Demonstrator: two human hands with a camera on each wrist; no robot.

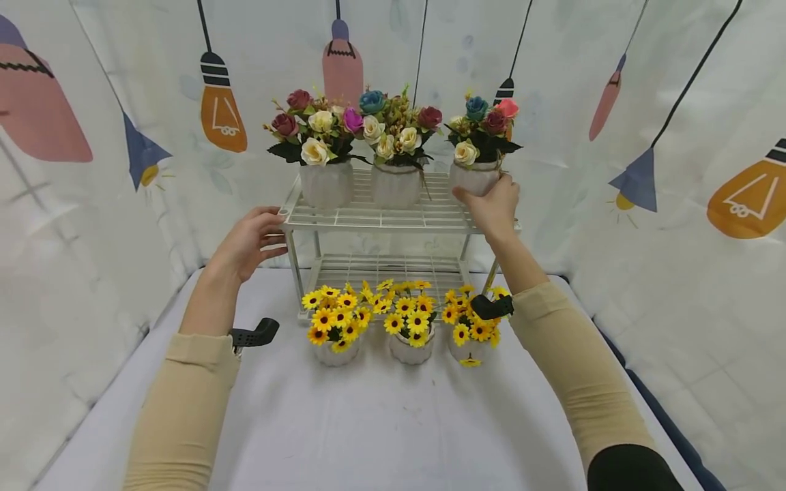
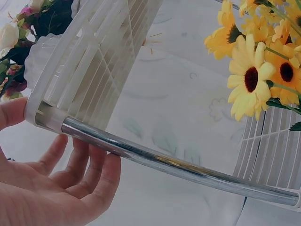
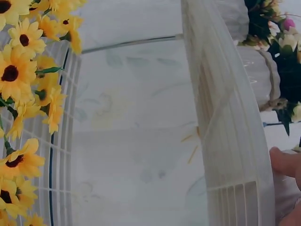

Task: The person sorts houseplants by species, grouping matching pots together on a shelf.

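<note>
A two-tier white wire shelf rack [image 1: 393, 218] stands on the table. My left hand [image 1: 248, 239] is at its upper left corner; in the left wrist view, the thumb touches the corner and the curled fingers lie by the metal post [image 2: 155, 162]. My right hand [image 1: 494, 204] grips a pale pot of artificial roses [image 1: 475, 179] at the top tier's right end. In the right wrist view only part of that hand [image 3: 288, 165] shows. Two similar rose pots, one left [image 1: 327, 185] and one central [image 1: 396, 185], sit on the top tier.
Three pots of yellow artificial sunflowers, left [image 1: 336, 351], middle [image 1: 411, 349] and right [image 1: 469, 349], stand in a row before the lower tier [image 1: 393, 266]. A white cloth covers the table [image 1: 393, 423]. Printed curtains [image 1: 571, 82] hang close behind and at both sides.
</note>
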